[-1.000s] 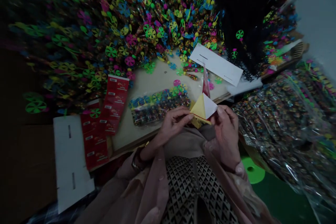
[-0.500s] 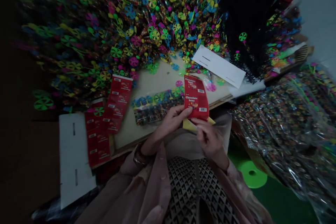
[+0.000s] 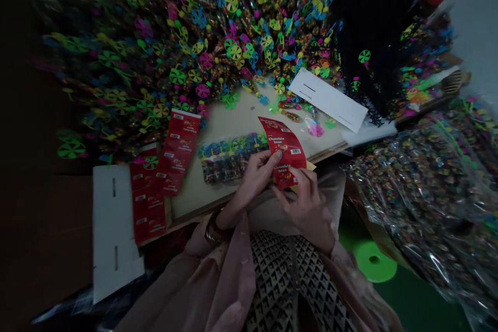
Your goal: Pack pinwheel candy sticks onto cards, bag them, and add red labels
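Note:
A red strip of labels (image 3: 287,137) printed "Chocolate bean" is held up over my lap, its upper end curling away to the left. My left hand (image 3: 260,170) pinches its left edge between thumb and fingers. At the strip's lower end, my right hand (image 3: 307,199) has its thumb under and its fingertips over the bottom label. Something yellow (image 3: 310,166) shows behind the strip's right side. Just beyond my left hand lies a clear pack of candy-filled tubes (image 3: 225,161) with coloured tops.
More red label strips (image 3: 179,153) lie to the left, beside a slotted white card (image 3: 112,218). Another white card (image 3: 329,99) rests at the back right. A large heap of pinwheel-topped candy tubes (image 3: 202,36) fills the back; plastic-wrapped packs (image 3: 420,192) lie at right.
The strip has shifted left and tilted, with its top curling over. My right hand has moved up from below its edge onto the bottom label.

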Available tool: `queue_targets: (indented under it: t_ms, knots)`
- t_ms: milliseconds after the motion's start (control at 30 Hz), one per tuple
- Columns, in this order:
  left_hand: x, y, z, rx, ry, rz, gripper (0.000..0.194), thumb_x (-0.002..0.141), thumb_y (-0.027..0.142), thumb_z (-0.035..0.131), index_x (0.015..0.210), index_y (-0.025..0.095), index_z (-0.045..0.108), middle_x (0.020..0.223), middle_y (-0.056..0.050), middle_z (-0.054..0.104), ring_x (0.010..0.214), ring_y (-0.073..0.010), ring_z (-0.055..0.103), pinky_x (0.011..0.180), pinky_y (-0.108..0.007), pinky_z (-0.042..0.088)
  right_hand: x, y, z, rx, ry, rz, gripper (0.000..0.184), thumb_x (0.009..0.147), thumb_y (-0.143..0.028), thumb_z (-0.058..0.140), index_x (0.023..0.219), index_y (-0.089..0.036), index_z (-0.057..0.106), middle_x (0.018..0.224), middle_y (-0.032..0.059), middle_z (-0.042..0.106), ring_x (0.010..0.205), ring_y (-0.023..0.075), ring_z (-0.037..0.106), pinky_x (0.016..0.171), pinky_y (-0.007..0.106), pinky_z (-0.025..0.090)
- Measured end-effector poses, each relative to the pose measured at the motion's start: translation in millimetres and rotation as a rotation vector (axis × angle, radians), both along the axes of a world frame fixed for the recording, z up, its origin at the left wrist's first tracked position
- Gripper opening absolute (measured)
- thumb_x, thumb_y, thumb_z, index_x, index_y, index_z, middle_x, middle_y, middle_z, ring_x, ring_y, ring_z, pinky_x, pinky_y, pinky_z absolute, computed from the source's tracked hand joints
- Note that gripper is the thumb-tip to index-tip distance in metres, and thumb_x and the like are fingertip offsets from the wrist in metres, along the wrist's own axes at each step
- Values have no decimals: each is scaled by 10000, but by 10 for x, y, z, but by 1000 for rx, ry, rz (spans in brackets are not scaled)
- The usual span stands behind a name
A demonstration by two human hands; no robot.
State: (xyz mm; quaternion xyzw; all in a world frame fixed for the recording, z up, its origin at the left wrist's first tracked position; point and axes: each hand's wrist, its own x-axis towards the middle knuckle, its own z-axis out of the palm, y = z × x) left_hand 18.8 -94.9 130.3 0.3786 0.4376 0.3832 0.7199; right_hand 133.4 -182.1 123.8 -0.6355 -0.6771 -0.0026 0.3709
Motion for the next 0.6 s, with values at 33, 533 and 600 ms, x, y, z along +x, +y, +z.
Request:
queue_targets:
  t_ms: [33, 533, 600]
  knots:
    - [-3, -2, -23, -9, -1, 6, 352, 692, 479, 715, 705, 129, 686, 648, 0, 665, 577, -115, 568, 563, -208, 437, -9, 23, -10, 12, 8, 8, 307, 838, -259, 646, 1133, -196, 589, 1003, 89, 649, 882, 163, 649, 688, 237, 515]
    - [-70, -62, -104, -203, -101, -36, 357, 580, 428, 780, 506, 146, 574, 504, 23, 559, 488, -93, 522, 507, -205, 416, 22, -33, 34, 110, 446, 47, 102, 823, -123, 612, 850, -208, 662, 811, 16, 650, 709, 130, 628, 629, 250, 511]
    - [-60, -76, -105, -194, -71, -47, 367, 604, 466, 770, 541, 148, 597, 512, 25, 561, 504, -95, 533, 509, -200, 420, 4, -21, 29, 33, 566, -8, 77, 838, -179, 605, 769, -195, 636, 757, 4, 626, 658, 120, 600, 599, 251, 493]
